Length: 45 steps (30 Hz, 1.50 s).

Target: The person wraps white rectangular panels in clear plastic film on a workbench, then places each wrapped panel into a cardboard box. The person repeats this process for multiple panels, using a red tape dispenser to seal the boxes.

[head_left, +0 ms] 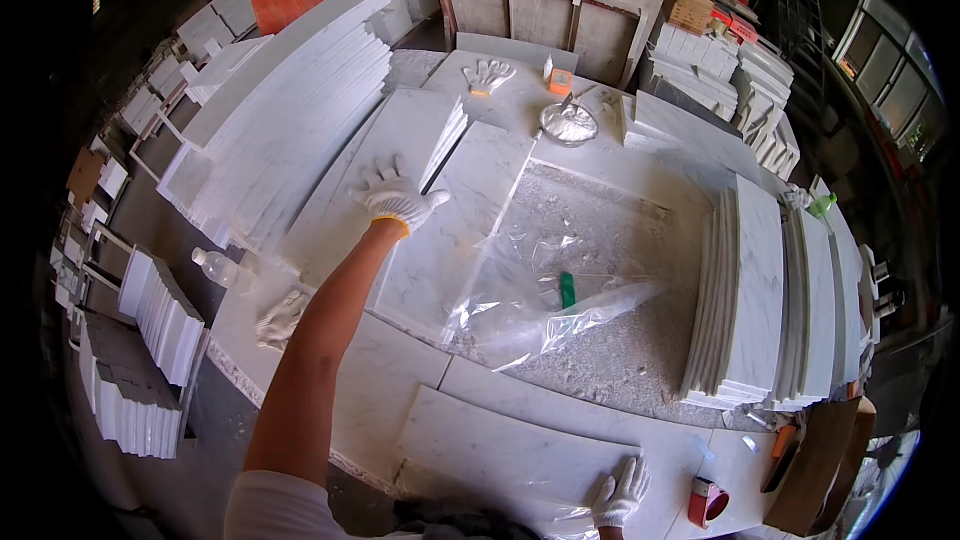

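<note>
Left hand (397, 198) splayed flat on marble slab (455, 230); right hand (620, 493) seemingly flat, grip released

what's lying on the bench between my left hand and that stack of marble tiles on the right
In the head view, between left hand and tile stack: a marble slab, then crumpled clear plastic sheet with a green strip.

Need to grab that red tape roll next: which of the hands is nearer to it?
Right. The right hand rests on the slab just left of the red tape roll; the left hand is far off, up on the stacked marble slabs.
</note>
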{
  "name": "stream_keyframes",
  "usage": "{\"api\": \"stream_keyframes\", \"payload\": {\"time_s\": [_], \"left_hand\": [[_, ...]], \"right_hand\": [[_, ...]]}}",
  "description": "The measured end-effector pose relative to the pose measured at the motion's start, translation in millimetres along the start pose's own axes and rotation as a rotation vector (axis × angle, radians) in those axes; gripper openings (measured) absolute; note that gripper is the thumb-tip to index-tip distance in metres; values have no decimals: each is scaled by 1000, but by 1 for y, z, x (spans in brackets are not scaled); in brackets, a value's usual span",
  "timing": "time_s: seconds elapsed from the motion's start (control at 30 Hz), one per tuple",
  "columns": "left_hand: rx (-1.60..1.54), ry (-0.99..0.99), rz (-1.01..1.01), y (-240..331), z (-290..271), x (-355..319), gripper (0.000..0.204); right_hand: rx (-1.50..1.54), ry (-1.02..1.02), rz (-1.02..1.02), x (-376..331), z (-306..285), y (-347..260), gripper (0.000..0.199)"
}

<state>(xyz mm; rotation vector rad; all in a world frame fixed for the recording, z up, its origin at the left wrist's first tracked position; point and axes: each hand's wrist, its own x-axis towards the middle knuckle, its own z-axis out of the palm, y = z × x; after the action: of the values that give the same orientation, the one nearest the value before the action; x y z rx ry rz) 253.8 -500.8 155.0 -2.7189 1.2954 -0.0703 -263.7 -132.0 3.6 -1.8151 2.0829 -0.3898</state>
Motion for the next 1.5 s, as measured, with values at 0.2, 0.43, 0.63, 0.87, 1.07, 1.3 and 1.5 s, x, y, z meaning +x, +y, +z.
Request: {"api": "stream_keyframes", "payload": {"time_s": [0.2, 0.43, 0.63, 0.87, 1.07, 1.3, 1.5], "left_hand": [[245, 107, -81, 17, 51, 41, 64], [51, 271, 189, -47, 21, 30, 29], [-257, 278, 448, -129, -69, -16, 29], [-801, -486, 578, -118, -94, -231, 26], [-590, -983, 816, -39, -55, -322, 57], [-516, -1165, 1108, 2, 43, -337, 58], [-504, -1320, 1026, 35, 91, -335, 55]], "right_hand": [[23, -43, 24, 4, -8, -7, 65], [-4, 14, -42, -2, -2, 4, 64], [-39, 81, -100, -5, 15, 32, 64], [-60, 79, -127, 1, 13, 41, 57], [223, 14, -123, 4, 1, 67, 49], [892, -266, 7, 16, 2, 106, 64], [922, -205, 4, 14, 5, 108, 58]]}}
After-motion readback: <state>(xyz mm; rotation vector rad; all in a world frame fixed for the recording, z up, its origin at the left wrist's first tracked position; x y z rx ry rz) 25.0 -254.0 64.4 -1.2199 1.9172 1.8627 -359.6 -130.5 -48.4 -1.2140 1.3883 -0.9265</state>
